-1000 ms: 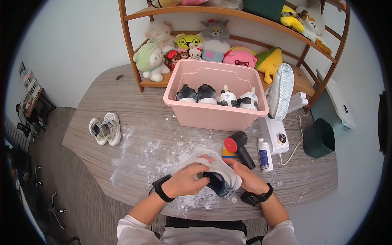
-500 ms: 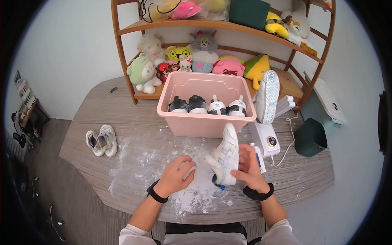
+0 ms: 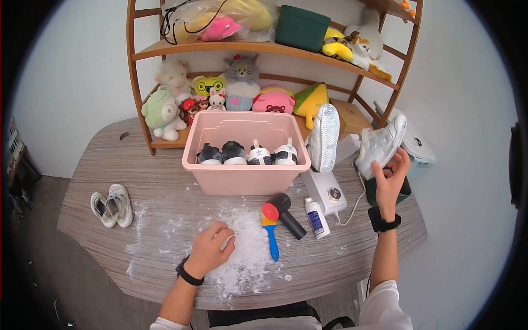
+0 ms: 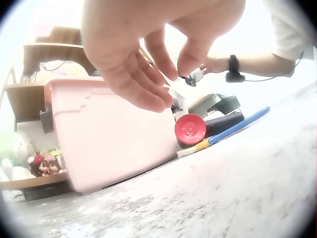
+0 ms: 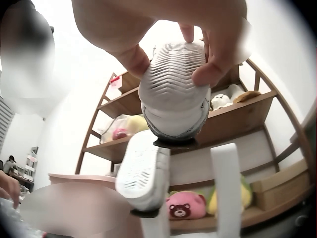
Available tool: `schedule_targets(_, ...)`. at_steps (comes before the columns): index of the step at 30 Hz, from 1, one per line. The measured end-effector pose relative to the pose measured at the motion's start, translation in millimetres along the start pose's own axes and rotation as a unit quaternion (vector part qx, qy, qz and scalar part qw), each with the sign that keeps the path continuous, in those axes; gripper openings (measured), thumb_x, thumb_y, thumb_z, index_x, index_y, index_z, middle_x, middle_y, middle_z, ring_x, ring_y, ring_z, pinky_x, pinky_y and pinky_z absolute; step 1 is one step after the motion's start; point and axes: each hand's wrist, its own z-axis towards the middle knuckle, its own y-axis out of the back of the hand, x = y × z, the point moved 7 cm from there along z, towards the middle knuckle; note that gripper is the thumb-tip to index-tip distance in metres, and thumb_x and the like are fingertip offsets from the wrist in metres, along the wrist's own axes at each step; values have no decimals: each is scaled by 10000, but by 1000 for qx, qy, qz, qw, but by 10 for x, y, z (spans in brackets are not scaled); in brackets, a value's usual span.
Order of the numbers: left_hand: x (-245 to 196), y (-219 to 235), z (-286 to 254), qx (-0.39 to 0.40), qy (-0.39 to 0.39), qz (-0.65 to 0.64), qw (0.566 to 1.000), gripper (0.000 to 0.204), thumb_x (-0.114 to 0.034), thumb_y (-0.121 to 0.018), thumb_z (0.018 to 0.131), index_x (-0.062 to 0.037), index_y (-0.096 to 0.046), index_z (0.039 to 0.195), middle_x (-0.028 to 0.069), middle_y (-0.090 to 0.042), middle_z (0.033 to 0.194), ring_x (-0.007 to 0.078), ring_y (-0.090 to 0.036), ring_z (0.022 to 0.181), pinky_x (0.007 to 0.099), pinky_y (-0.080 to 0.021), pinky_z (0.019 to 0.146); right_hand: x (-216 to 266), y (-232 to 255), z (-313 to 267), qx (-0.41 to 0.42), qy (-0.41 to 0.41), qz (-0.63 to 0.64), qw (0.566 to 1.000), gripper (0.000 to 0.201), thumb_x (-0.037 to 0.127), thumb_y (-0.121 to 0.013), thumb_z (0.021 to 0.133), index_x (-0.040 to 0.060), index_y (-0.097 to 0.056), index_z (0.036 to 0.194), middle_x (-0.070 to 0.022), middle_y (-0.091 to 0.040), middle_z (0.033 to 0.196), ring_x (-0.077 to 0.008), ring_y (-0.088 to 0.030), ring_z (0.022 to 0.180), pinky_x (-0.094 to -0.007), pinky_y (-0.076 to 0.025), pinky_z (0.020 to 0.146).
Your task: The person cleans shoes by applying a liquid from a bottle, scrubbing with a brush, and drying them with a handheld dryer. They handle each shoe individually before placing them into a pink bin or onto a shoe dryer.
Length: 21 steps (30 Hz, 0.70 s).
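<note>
The right hand (image 3: 389,181) grips a white shoe (image 3: 380,146) at its heel end, beside the white shoe dryer (image 3: 325,192). In the right wrist view fingers and thumb pinch both sides of the shoe's ridged sole (image 5: 174,74). Another white shoe (image 3: 324,137) stands on the dryer, sole outward. Over the white powder (image 3: 245,247) the left hand (image 3: 209,250) hovers with loosely bent fingers, holding nothing; the left wrist view shows the hand (image 4: 153,59) near the pink bin.
A pink bin (image 3: 245,181) holds several shoes. To its front right lie a blue-handled brush (image 3: 272,242), a black and red device (image 3: 286,214) and a white bottle (image 3: 317,218). Small shoes (image 3: 113,205) sit at left. A dark green bin (image 3: 400,193) and a toy shelf (image 3: 165,144) stand beyond.
The right hand has carried the white shoe from the table's front middle to the right and up, beside the dryer. The left hand let go of it and stays over the powder. The head view has shifted.
</note>
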Motion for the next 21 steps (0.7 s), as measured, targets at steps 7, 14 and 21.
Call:
schedule_targets(7, 48, 43, 15, -23, 10, 8, 1000, 139, -42, -770, 820, -64, -683, 927, 95, -647, 988, 260, -698, 785, 351, -564, 640, -237, -138, 453, -4, 24, -119, 993, 750, 138, -805, 830, 21, -415, 1459, -163, -558, 1281, -219, -595, 1035, -333, -528, 813)
schedule_targets(14, 57, 72, 23, -26, 14, 9, 1000, 145, -51, -775, 812, -74, -687, 924, 90, -650, 993, 260, -700, 781, 349, -561, 637, -402, -326, 544, 22, 50, -231, 971, 748, 167, -805, 793, 39, -455, 1442, -163, -612, 1181, -268, -615, 1007, -404, -519, 897)
schedule_targets(21, 77, 45, 9, -22, 13, 0, 1000, 143, -58, -778, 807, -79, -692, 920, 86, -649, 988, 264, -698, 775, 350, -559, 634, -302, -411, 579, 37, 80, -266, 960, 738, 166, -791, 805, 33, -456, 1450, -211, -589, 1291, -332, -607, 1127, -420, -493, 969)
